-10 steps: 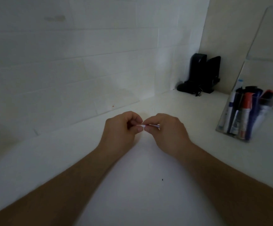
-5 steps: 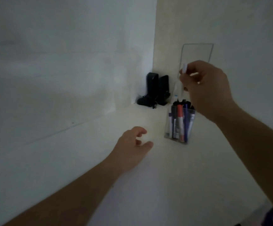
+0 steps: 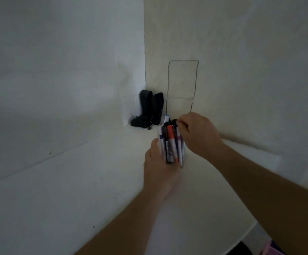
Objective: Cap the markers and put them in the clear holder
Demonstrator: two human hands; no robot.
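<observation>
1. Nearest the camera, two bare forearms were seen reaching forward over the white tabletop (image 3: pixel 76 181), with one hand at either side of the holder.
2. The left hand (image 3: pixel 159 168) was laid against the near lower wall of the clear holder (image 3: pixel 161 142), the thumb up its left side; whether the fingers were wrapped round it could not be told, as the hand was blurred.
3. The right hand (image 3: pixel 198 134) was held over the holder's rim, its fingers curled down among the marker tops; whether a marker was pinched there could not be told.
4. The holder was standing upright on the tabletop, close to the right wall, with the markers (image 3: pixel 171 146) upright inside it.
5. One orange-capped marker (image 3: pixel 170 134) and one white pen top (image 3: pixel 166 118) were made out; about five or six markers were judged to be present, the bundle being too crowded for an exact count.
6. For the step in hand, seating a marker in the holder, the holder would best be steadied from below and the marker guided straight down into a gap, so that neighbours were not lifted and the holder not tipped.
7. Beyond, one black device (image 3: pixel 150 109), in two upright parts, was set in the corner.
8. One clear upright panel (image 3: pixel 182 80) was outlined against the wall behind the holder.
</observation>
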